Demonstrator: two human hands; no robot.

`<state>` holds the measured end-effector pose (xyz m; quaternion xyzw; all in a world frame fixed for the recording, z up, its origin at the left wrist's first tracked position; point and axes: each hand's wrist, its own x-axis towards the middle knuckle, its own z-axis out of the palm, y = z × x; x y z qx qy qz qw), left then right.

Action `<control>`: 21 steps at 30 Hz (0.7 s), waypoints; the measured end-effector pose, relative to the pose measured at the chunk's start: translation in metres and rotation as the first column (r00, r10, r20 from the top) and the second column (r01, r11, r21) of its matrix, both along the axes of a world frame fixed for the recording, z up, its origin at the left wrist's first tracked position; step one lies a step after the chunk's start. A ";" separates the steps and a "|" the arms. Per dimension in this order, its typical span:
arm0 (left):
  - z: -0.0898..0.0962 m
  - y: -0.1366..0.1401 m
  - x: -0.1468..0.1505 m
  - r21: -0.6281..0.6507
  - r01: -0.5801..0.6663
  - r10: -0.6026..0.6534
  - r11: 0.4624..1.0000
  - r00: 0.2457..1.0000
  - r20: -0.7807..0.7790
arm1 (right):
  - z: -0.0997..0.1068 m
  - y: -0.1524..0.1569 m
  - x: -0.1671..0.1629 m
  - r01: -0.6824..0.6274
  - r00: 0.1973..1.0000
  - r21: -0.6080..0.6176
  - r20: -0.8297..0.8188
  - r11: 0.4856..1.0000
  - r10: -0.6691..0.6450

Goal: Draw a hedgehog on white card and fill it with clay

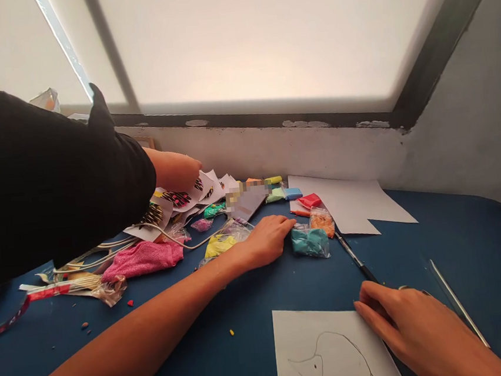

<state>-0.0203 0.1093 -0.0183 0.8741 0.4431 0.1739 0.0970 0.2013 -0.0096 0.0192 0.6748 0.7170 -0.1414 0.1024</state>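
My left hand (269, 239) reaches over the blue tabletop among small plastic packets of coloured clay. Its fingers are stretched out, the tips just left of a teal clay packet (310, 242); I cannot tell whether they touch it. A yellow clay packet (219, 245) lies behind that wrist. My right hand (405, 321) rests at the top right corner of a white sheet (292, 349) with a pencil-drawn bird's head. Its fingers are loosely bent, thumb and forefinger slightly apart. A thin black-handled tool (353, 255) runs beneath this hand, partly hidden.
Another person's black-sleeved arm (54, 177) reaches in from the left over patterned paper pieces (176, 198). A pink cloth (144, 258) and white cable (180, 242) lie there. Farther back are a red packet (308, 201) and blank paper (353, 201). A slim clear rod (459, 304) lies right.
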 end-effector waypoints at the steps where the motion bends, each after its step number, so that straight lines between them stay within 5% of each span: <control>1: 0.000 0.001 0.000 0.011 -0.019 0.019 1.000 1.000 -0.001 | 0.000 0.000 0.000 -0.002 1.000 0.004 -0.008 1.000 0.002; 13: 0.019 0.005 -0.004 0.058 -0.150 0.147 0.987 0.987 0.066 | -0.002 0.002 0.000 -0.036 0.999 0.109 -0.025 0.993 0.039; 21: 0.017 -0.030 0.021 0.141 0.090 -0.080 0.986 0.994 -0.080 | -0.011 0.002 0.008 -0.051 0.995 0.149 -0.073 0.987 0.063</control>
